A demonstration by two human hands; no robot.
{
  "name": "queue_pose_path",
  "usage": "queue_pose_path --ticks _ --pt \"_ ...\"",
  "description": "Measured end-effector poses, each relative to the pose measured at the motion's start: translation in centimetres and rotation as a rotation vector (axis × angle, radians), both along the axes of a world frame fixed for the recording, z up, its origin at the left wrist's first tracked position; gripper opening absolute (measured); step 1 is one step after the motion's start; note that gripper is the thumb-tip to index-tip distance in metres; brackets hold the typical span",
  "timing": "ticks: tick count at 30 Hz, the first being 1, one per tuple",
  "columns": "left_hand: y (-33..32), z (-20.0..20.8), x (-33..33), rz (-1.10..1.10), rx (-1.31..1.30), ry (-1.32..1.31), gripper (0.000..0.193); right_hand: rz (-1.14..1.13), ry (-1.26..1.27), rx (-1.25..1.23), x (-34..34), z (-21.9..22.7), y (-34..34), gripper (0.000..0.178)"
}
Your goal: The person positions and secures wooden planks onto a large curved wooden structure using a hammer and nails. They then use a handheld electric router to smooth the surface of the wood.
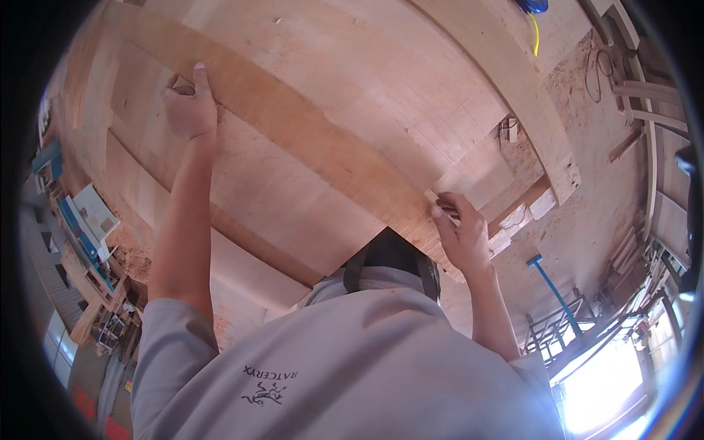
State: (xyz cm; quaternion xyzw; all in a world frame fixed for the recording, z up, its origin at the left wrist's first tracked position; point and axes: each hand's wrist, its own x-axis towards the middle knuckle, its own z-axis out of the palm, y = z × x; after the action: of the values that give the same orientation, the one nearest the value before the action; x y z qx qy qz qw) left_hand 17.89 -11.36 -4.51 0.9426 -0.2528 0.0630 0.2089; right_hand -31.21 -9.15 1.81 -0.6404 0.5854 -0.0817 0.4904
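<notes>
And here's the left hand [192, 110], up at the near edge of the long board [308, 121], its fingers curled in loosely, thumb pointing away from the body with its tip against that board, a small gap showing between thumb and forefinger! Is it gripping? I can't tell, the curled fingertips are hidden from this angle

Over to the right hand [465, 231], down at the board's near-right end: thumb and forefinger bent toward each other, a little apart, the rest of the fingers tucked beneath, and a small pale piece [431, 196] showing right at the fingertips! Pinched or merely touched, I can't tell

The long board itself runs slantwise from upper left to lower right, lying flat across a broad pale panel [271, 180], between the two hands. Farther off to the right, a second board [506, 66] slants down toward the sawdusty floor [579, 191], a yellow cord [536, 37] up beyond it, and a blue stand [555, 290] leans well apart at lower right
</notes>
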Motion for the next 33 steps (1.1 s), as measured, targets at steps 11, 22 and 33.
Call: queue_pose_path --ticks 11,22,33 --pt "0.0 -0.5 0.1 -0.016 0.012 -0.034 0.055 0.081 0.078 0.093 2.2 0.4 -0.4 0.032" --pt "0.7 0.3 0.6 -0.056 0.033 -0.001 0.064 0.086 0.011 0.033 2.2 -0.3 -0.8 0.035" --pt "0.9 -0.3 0.4 -0.079 -0.082 0.012 0.057 0.005 0.067 0.088 3.6 -0.2 -1.0 0.036"
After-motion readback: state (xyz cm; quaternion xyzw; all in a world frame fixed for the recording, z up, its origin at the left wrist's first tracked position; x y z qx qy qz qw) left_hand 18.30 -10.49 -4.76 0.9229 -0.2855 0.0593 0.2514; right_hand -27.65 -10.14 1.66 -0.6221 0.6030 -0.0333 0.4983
